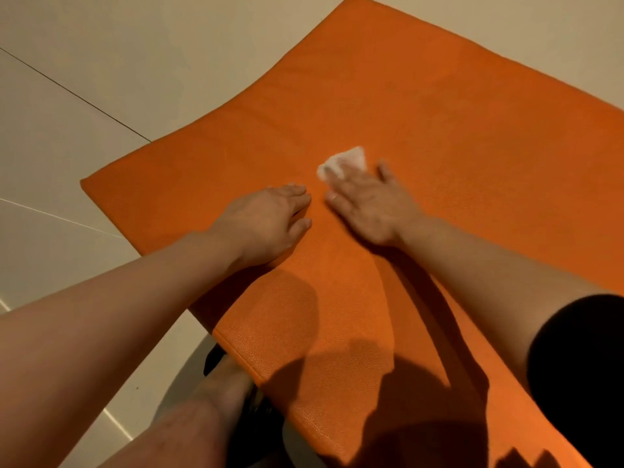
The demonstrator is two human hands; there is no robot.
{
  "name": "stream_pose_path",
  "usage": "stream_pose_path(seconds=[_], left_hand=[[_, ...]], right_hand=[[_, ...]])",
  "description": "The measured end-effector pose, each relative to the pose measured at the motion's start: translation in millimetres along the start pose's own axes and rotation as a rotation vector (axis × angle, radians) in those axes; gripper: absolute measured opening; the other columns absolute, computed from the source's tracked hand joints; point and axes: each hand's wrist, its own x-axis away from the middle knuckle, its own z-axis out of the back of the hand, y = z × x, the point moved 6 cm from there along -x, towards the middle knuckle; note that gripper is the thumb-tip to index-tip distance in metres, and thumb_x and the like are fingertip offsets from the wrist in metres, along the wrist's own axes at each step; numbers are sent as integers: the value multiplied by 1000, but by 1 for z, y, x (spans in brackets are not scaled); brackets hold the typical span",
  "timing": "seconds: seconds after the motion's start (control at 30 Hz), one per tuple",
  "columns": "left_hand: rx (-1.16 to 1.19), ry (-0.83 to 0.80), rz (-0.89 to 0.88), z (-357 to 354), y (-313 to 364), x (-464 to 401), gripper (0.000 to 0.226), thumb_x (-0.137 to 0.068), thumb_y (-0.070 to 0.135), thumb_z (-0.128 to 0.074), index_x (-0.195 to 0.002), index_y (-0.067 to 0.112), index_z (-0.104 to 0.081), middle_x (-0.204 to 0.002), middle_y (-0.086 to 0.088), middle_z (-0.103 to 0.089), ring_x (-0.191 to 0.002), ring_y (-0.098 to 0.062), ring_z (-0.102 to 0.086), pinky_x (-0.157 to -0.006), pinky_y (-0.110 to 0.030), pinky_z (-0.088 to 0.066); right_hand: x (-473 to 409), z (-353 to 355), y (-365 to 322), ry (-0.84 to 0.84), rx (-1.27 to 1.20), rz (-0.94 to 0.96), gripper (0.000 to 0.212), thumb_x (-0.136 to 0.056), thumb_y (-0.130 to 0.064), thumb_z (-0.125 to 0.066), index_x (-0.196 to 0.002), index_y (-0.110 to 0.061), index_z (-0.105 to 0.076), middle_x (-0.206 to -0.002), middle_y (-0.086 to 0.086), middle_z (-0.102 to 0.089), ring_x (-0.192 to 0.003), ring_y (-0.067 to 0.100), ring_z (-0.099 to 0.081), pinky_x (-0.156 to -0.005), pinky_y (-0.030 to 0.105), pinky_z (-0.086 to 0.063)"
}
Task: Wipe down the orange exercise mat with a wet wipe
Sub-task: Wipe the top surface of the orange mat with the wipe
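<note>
Pale beige floor tiles with thin dark seams fill the background on the left and top. On them lies the large orange exercise mat, flat, running diagonally from the lower middle to the upper right, its textured surface crossed near the bottom by dark shadows of the person's arms. Both bare forearms reach forward over the mat from the lower corners. At the bottom, a bare leg and foot rest on the floor just beside the mat's near edge. The left hand rests palm down on the mat, fingers straight and close together, holding nothing. Just beside it, the right hand presses flat with spread fingers on a small crumpled white wet wipe, which sits near the middle of the mat and shows past the fingertips.
</note>
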Motion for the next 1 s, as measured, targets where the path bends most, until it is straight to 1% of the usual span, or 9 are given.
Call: stream_pose_path(seconds=[0.1, 0.13, 0.3, 0.47, 0.5, 0.6, 0.67, 0.83, 1.0], left_hand=[[8, 33, 10, -2, -3, 6, 55, -103, 40, -35, -152, 18, -26, -160, 2, -18, -147, -11, -14, -120, -30, -15], [12, 46, 13, -1, -3, 7, 54, -103, 39, -35, -152, 18, -26, -160, 2, -18, -147, -11, -15, -120, -30, -15], [22, 62, 41, 0, -4, 15, 52, -102, 41, -36, -150, 20, -32, -159, 3, -22, -146, -11, -19, -116, -30, -21], [51, 76, 35, -2, -12, 27, 56, -101, 43, -35, -151, 19, -27, -160, 2, -19, -146, -10, -16, -119, -29, -17], [54, 74, 39, -1, -12, 28, 56, -101, 43, -35, -151, 19, -28, -160, 3, -20, -146, -10, -16, -118, -29, -17], [60, 88, 57, 0, -15, 36, 54, -101, 41, -36, -150, 20, -31, -158, 3, -24, -146, -9, -19, -115, -27, -19], [98, 107, 58, -2, -18, 46, 53, -102, 39, -36, -150, 19, -31, -158, 1, -24, -146, -10, -18, -116, -24, -13], [145, 177, 92, -9, -23, 68, 52, -102, 36, -35, -151, 16, -29, -159, -1, -22, -147, -12, -15, -117, -25, -5], [146, 179, 93, -8, -21, 73, 53, -102, 35, -37, -151, 18, -28, -158, -1, -23, -147, -12, -15, -117, -26, -5]], right_hand=[[-6, 15, 52, 41, 24, -298, 57, -104, -45, -12, -156, -23, -8, -163, 2, 1, -150, 14, 5, -117, 50, 13], [-9, 15, 48, 35, -14, -323, 57, -104, -45, -11, -156, -22, -8, -163, 3, 2, -150, 16, 6, -117, 51, 12], [-11, 2, -16, -58, -64, 1, 53, -105, -42, -13, -156, -28, -10, -163, -1, 0, -149, 10, 4, -118, 47, 12], [-18, 14, 38, 34, 29, -316, 56, -104, -44, -12, -156, -22, -11, -163, 4, -2, -150, 17, 2, -117, 53, 10], [-16, 10, 20, 26, -1, -279, 57, -104, -44, -13, -156, -21, -10, -163, 5, -2, -150, 18, 2, -117, 51, 10], [13, -8, -52, -3, -156, 52, 55, -105, -42, -17, -156, -24, -8, -163, 1, -1, -149, 12, 4, -120, 40, 11], [32, -8, -56, -8, -187, 170, 54, -105, -42, -17, -156, -28, -7, -163, -4, 0, -148, 6, 5, -119, 37, 12], [25, 0, 7, 5, -83, -173, 54, -105, -42, -15, -156, -25, -12, -163, 2, -2, -149, 11, 2, -119, 42, 11], [67, -10, -92, 40, -300, 242, 56, -104, -45, -20, -155, -23, -15, -162, -1, -7, -148, 6, 3, -118, 31, 11]])
